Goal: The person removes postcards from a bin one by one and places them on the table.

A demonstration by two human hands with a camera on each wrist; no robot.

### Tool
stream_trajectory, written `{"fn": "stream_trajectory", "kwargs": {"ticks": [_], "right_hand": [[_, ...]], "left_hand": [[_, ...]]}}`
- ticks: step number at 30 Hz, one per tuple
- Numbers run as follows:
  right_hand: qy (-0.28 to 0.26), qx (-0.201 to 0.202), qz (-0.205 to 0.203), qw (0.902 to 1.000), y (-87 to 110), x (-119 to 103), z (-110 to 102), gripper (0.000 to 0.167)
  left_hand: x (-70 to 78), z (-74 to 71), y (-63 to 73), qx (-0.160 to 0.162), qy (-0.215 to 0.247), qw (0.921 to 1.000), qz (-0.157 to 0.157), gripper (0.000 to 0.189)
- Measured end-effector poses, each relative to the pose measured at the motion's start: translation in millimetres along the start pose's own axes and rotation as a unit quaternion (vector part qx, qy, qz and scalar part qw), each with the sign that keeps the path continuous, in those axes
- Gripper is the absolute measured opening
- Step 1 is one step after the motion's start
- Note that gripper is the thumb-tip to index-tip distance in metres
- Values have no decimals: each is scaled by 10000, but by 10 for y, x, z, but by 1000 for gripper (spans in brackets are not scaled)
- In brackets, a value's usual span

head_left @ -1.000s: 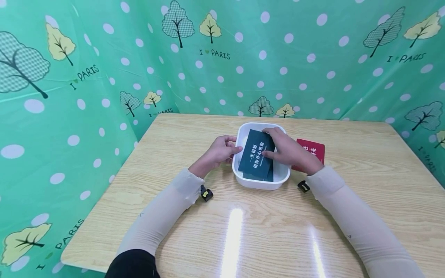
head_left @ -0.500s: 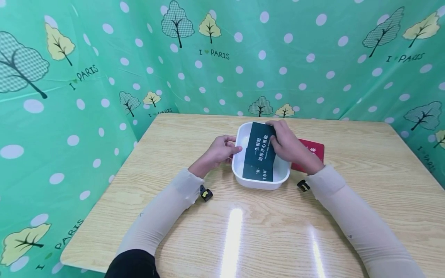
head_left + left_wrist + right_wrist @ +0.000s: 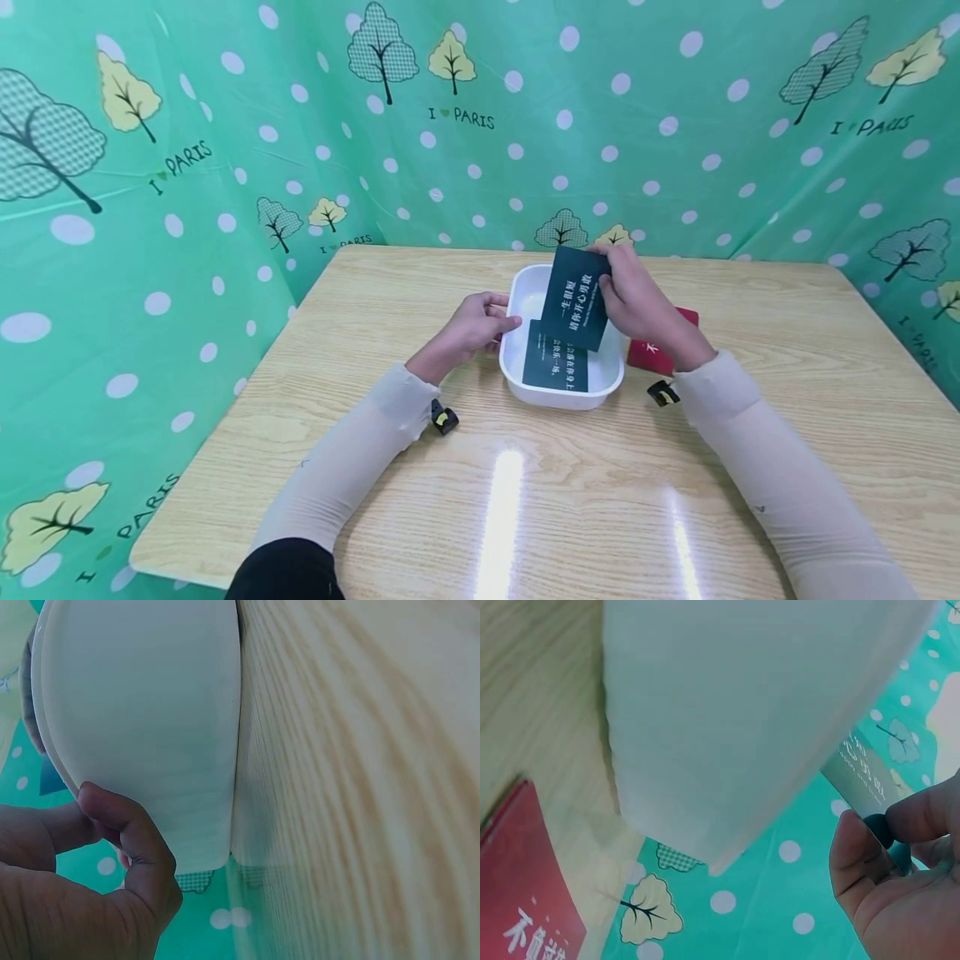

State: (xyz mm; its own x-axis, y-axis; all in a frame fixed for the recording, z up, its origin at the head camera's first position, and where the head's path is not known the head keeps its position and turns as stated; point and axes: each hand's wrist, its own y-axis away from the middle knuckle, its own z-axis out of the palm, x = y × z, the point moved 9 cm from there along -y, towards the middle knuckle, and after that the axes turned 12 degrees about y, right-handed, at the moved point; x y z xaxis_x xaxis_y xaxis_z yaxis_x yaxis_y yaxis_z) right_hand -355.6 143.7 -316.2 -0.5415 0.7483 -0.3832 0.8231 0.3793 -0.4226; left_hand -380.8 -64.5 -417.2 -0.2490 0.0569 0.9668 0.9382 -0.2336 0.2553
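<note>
In the head view, my left hand (image 3: pixel 478 323) grips the left rim of a white plastic tub (image 3: pixel 564 402), its thumb on the edge. The left wrist view shows the tub's outer wall (image 3: pixel 150 712) beside that hand (image 3: pixel 112 877). My right hand (image 3: pixel 636 293) pinches a dark green notebook (image 3: pixel 573 292) with white lettering by its right edge, tilted above the tub's far part. A second dark green notebook (image 3: pixel 553 372) lies inside the tub, partly covered by the first. In the right wrist view, thumb and fingers of the right hand (image 3: pixel 907 892) pinch the held notebook (image 3: pixel 859 776).
A red notebook (image 3: pixel 651 358) lies on the wooden table (image 3: pixel 405 292) right of the tub, partly behind my right wrist. Small black straps with yellow marks, the left one (image 3: pixel 444 418) and right one (image 3: pixel 663 393), sit by my wrists. A green patterned curtain (image 3: pixel 517 142) hangs behind.
My right hand has lifted the upper green notebook and moved it up and to the right, showing more of the lower one. The left hand and tub have stayed in place.
</note>
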Motion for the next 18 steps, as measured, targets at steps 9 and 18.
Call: {"fn": "stream_trajectory", "kwargs": {"ticks": [9,18], "right_hand": [[-57,346,-114,9993,8,17,-180,41],[-95,657,274,9974,40,130,-400,41]], "left_hand": [[-10,-10,-7,72,-35,10000,5,44],[-6,-8,3,32,-29,10000,5,43]]}}
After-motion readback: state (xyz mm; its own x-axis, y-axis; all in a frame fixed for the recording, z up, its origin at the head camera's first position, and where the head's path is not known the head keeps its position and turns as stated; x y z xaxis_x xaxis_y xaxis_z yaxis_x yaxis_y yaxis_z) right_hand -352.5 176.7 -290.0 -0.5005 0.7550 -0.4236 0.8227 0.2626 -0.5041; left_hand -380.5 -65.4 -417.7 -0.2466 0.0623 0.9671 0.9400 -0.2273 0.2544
